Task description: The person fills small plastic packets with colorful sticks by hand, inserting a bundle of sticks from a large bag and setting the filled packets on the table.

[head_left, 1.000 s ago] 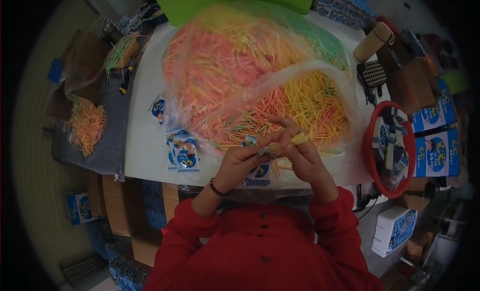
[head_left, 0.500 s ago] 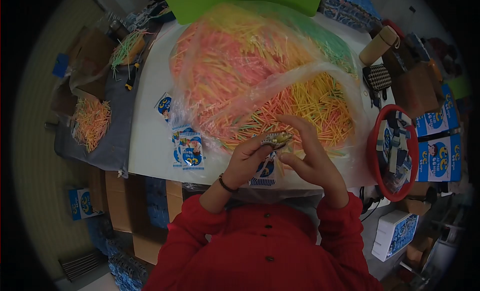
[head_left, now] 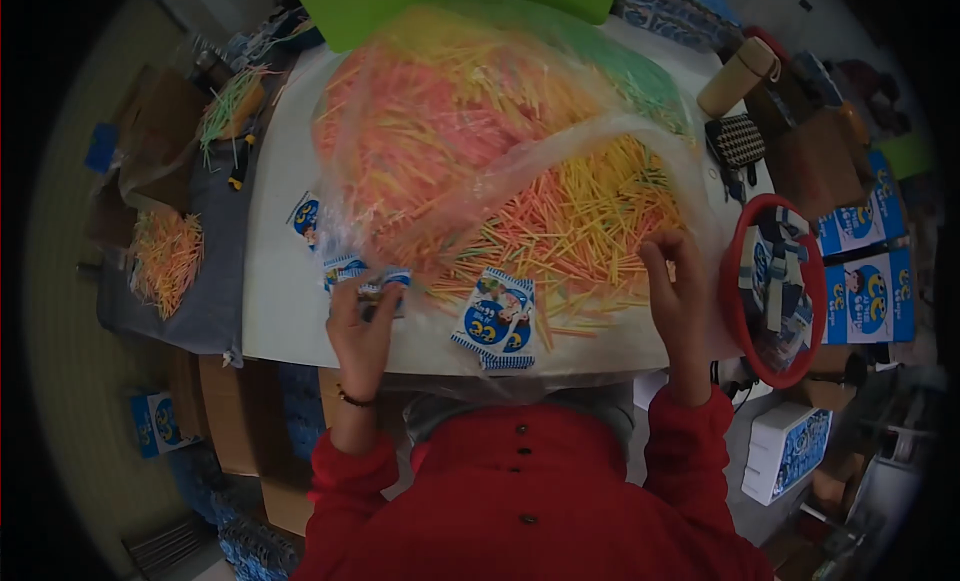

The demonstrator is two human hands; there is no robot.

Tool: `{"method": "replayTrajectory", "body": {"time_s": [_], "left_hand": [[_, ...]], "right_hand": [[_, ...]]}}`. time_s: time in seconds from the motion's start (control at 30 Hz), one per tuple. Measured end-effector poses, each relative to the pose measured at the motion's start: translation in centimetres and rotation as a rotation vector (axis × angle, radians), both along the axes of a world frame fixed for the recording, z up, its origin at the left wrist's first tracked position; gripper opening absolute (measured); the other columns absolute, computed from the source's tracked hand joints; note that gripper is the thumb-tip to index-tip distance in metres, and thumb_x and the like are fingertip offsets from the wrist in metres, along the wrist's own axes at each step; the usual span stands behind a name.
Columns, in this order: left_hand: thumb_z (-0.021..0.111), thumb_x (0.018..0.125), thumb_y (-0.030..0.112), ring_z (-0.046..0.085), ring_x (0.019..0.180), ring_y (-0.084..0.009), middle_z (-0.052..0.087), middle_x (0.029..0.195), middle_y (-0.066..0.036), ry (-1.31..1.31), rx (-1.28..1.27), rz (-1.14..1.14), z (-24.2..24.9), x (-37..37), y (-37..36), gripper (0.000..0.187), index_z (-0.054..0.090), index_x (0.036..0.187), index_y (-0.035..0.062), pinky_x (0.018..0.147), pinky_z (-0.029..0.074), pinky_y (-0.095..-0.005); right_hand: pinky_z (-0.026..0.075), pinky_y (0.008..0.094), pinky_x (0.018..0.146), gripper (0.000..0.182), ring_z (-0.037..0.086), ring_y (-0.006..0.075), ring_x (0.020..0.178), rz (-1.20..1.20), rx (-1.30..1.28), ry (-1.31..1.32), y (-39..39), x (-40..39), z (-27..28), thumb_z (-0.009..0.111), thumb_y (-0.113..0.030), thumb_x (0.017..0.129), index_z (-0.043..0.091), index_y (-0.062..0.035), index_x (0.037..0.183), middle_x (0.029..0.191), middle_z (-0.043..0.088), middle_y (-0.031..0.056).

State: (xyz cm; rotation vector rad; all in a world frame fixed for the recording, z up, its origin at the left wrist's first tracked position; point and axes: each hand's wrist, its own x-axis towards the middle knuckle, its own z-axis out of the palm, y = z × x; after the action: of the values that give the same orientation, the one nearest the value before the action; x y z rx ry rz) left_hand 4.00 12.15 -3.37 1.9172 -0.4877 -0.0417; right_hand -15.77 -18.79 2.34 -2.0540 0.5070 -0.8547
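My left hand is closed on a small blue and white packet at the left of the table, over other packets of the same kind. Near the table's front edge lie more printed packets, overlapping, between my two hands. My right hand is over the right side of the loose thin coloured sticks, its fingers curled together; whatever they hold, if anything, cannot be made out. Pink, yellow and green sticks fill a large clear plastic bag behind.
At the right edge a red basket contains several packets. Beyond it stand blue printed boxes. A tan bottle and a checked pouch are at the back right. Further sticks lie on a grey surface at left.
My left hand has moved left with the packet, away from the middle. My right hand has moved right, over the sticks. The packets at the front middle are now uncovered. The view has shifted slightly.
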Motion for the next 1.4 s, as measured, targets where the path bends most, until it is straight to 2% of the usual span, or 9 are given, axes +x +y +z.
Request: {"method": "replayTrajectory", "body": {"time_s": [0.03,0.1,0.2,0.4,0.7,1.0,1.07,1.17,1.4], "left_hand": [[0.074,0.081,0.008,0.061,0.093,-0.0223,0.063,0.104,-0.013,0.006,-0.009,-0.013,0.7,0.3,-0.4,0.034,0.061,0.111,0.0021,0.080,0.049,-0.0366],[0.076,0.078,0.014,0.052,0.104,-0.0300,0.059,0.110,-0.012,-0.636,0.395,0.124,2.5,0.9,-1.0,0.039,0.061,0.111,0.0031,0.095,0.038,-0.0430],[0.078,0.074,0.023,0.046,0.109,-0.0316,0.056,0.112,-0.009,-0.684,0.400,0.160,3.0,-0.3,-1.8,0.043,0.062,0.109,0.0053,0.099,0.029,-0.0431],[0.082,0.068,0.031,0.051,0.091,-0.0273,0.056,0.092,-0.008,-0.519,0.490,-0.335,3.9,-4.6,-6.8,0.038,0.060,0.089,0.0071,0.083,0.033,-0.0432],[0.081,0.070,0.029,0.048,0.063,-0.0254,0.046,0.066,-0.008,-0.026,0.294,-0.431,1.1,-2.9,-7.7,0.042,0.047,0.076,0.0053,0.059,0.038,-0.0361],[0.074,0.082,0.009,0.047,0.073,-0.0055,0.046,0.076,0.004,0.509,-0.213,-0.445,1.3,-2.3,-8.3,0.028,0.045,0.082,0.0072,0.064,0.040,-0.0214],[0.072,0.083,0.006,0.048,0.076,-0.0050,0.047,0.077,0.004,0.468,-0.265,-0.441,1.1,-2.4,-8.5,0.027,0.046,0.085,0.0072,0.067,0.041,-0.0205],[0.070,0.084,0.002,0.049,0.077,-0.0049,0.048,0.080,0.003,0.390,-0.322,-0.418,0.4,-2.7,-8.9,0.026,0.045,0.090,0.0067,0.070,0.044,-0.0202],[0.070,0.083,0.001,0.054,0.076,-0.0054,0.060,0.089,-0.003,0.274,-0.324,-0.452,0.3,-3.6,-9.7,0.027,0.052,0.103,0.0026,0.067,0.046,-0.0210]], "right_hand": [[0.047,0.0270,0.066,0.007,0.059,0.0168,0.073,-0.094,-0.022,0.011,-1.0,-0.1,0.0,0.062,-0.001,0.089,0.058,-0.0001,0.094,0.082,0.061,0.0087],[0.048,0.0305,0.070,0.012,0.060,0.0203,0.076,-0.114,-0.070,0.110,-2.0,-0.1,0.4,0.067,-0.005,0.086,0.060,-0.0017,0.094,0.084,0.061,0.0101],[0.047,0.0377,0.079,0.027,0.060,0.0268,0.085,-0.024,-0.484,0.286,-2.4,1.2,-0.6,0.075,-0.015,0.077,0.060,-0.0021,0.096,0.088,0.062,0.0118],[0.044,0.0422,0.082,0.046,0.059,0.0322,0.089,-0.119,-0.734,0.403,-0.3,5.3,-2.4,0.079,-0.030,0.066,0.059,-0.0010,0.095,0.088,0.061,0.0122],[0.044,0.0399,0.077,0.018,0.058,0.0280,0.086,-0.149,-0.844,0.709,-0.6,6.1,-4.8,0.067,-0.015,0.066,0.058,-0.0045,0.078,0.086,0.060,0.0128],[0.045,0.0361,0.077,0.030,0.057,0.0308,0.093,-0.065,-0.710,0.327,-1.3,5.2,-6.1,0.071,-0.012,0.075,0.056,-0.0037,0.099,0.099,0.059,0.0132],[0.045,0.0318,0.075,0.020,0.059,0.0236,0.090,0.078,0.040,0.170,-1.3,5.4,-5.9,0.064,-0.008,0.085,0.052,-0.0033,0.101,0.098,0.059,0.0099],[0.047,0.0332,0.078,0.019,0.061,0.0245,0.088,0.117,0.405,-0.181,-0.6,5.6,-6.7,0.058,-0.003,0.089,0.052,-0.0015,0.107,0.097,0.060,0.0106],[0.048,0.0281,0.079,0.029,0.060,0.0155,0.084,0.111,0.257,0.025,-0.5,4.2,-6.9,0.058,-0.007,0.091,0.051,-0.0023,0.119,0.096,0.061,0.0069]]}}
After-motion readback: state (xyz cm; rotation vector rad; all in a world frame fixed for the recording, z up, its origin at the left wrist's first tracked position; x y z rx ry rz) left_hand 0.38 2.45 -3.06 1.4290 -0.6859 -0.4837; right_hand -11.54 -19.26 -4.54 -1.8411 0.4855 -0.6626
